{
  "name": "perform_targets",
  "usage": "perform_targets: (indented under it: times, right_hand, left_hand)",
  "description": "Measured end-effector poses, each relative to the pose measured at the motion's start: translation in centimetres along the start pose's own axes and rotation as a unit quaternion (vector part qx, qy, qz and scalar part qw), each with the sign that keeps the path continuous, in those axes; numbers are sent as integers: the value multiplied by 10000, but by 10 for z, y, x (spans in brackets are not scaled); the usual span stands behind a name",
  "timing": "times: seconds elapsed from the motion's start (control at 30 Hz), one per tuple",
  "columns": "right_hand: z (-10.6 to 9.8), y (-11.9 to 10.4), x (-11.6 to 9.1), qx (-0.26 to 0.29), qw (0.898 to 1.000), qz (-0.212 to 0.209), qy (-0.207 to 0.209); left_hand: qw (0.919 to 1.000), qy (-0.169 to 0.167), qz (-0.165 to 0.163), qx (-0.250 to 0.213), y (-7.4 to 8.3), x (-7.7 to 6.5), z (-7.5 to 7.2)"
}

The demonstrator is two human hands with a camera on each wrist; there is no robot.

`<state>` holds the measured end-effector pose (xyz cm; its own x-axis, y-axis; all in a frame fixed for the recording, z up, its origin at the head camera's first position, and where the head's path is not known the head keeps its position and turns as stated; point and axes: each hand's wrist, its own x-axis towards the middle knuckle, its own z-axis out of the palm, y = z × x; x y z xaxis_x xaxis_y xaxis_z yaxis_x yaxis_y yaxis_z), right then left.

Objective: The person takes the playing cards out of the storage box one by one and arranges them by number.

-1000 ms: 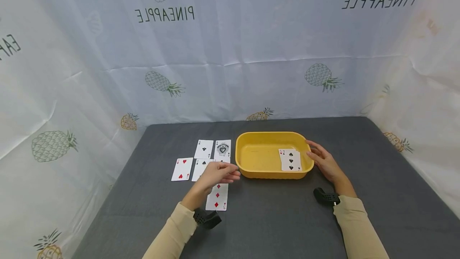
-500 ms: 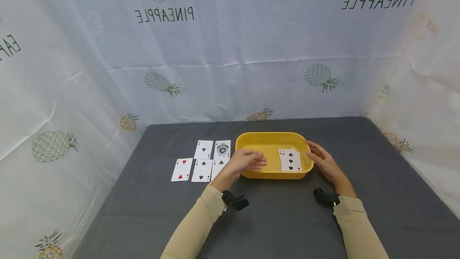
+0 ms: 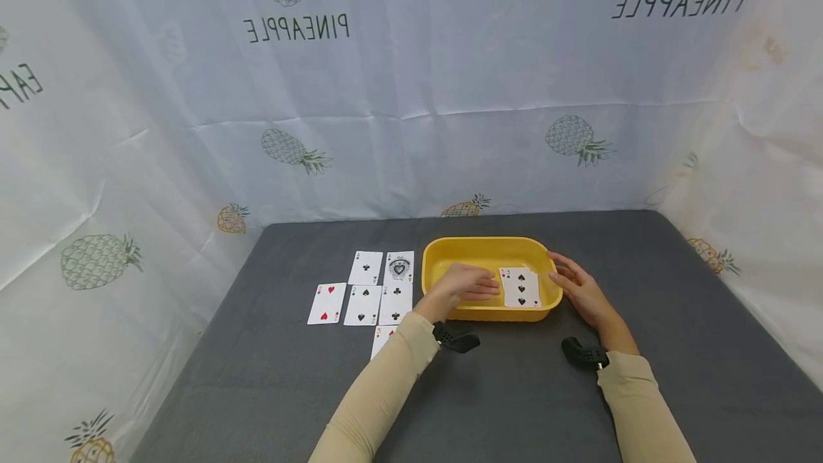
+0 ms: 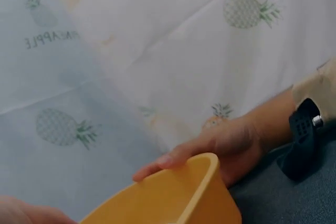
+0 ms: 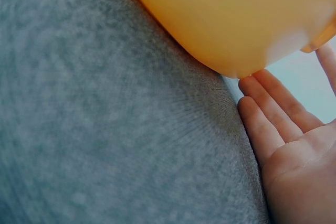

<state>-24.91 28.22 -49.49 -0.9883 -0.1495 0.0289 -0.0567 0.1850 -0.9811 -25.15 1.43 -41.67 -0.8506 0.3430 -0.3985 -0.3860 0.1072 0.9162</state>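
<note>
Backward "PINEAPPLE" txt on bkgd cloth (image 3: 437, 70), heart, spade & club pips on cards (image 3: 362, 304)

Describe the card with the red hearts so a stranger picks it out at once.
On the dark grey table, find the yellow tray and look left to the group of face-up cards. In the middle row of three, go to the leftmost card. It shows two red hearts, while its two row neighbours bear black pips.
</note>
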Motion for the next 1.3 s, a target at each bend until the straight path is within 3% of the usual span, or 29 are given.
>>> perform_targets:
  times: [0.33, 0.97, 1.03, 1.2, 1.3]
  right_hand:
    - [0, -3, -2, -30, 10000, 12, -41]
    - [0, -1, -1, 82, 9999, -60, -58]
    - [0, -1, -1, 28, 10000, -40, -44]
    - [1, -1, -1, -10, 10000, -13, -31]
    - [0, -2, -1, -15, 10000, -23, 1]
  left_hand:
    - [9975, 526, -406, 254, -5, 20, 19]
    - [9987, 118, -435, 244, -9, 30, 29]
    - [9985, 219, -463, 200, -9, 30, 31]
    - [9948, 849, -568, 33, -7, 30, 37]
    - [9934, 973, -601, -15, -5, 29, 39]
